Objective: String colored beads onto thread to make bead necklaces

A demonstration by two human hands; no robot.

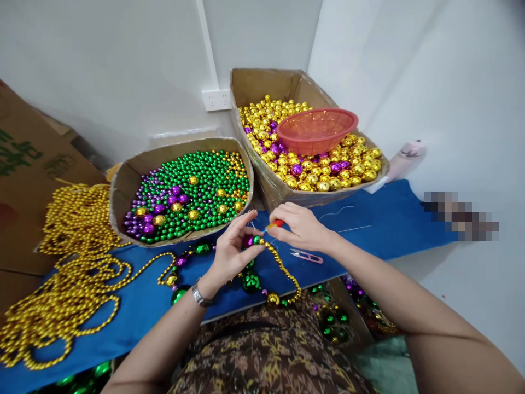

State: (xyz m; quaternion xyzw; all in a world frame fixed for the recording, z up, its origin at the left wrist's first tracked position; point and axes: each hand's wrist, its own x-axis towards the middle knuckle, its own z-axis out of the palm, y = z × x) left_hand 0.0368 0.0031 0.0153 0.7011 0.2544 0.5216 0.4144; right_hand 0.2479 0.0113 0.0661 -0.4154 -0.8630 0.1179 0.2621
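My left hand (232, 253) pinches a small green bead on a strand of gold, green and purple beads (283, 271) that droops over the blue cloth (369, 224) toward my lap. My right hand (301, 225) is closed on a small red-handled tool (275, 224) whose tip meets the bead in my left fingers. A thin white thread (340, 214) trails across the cloth behind my right hand. A wristwatch sits on my left wrist.
A cardboard box of green, purple and gold beads (184, 191) stands just behind my hands. A larger box of gold balls (311, 158) holds a red plastic basket (315, 130). Gold bead strands (69, 273) pile at left. Pink snips (305, 255) lie on the cloth.
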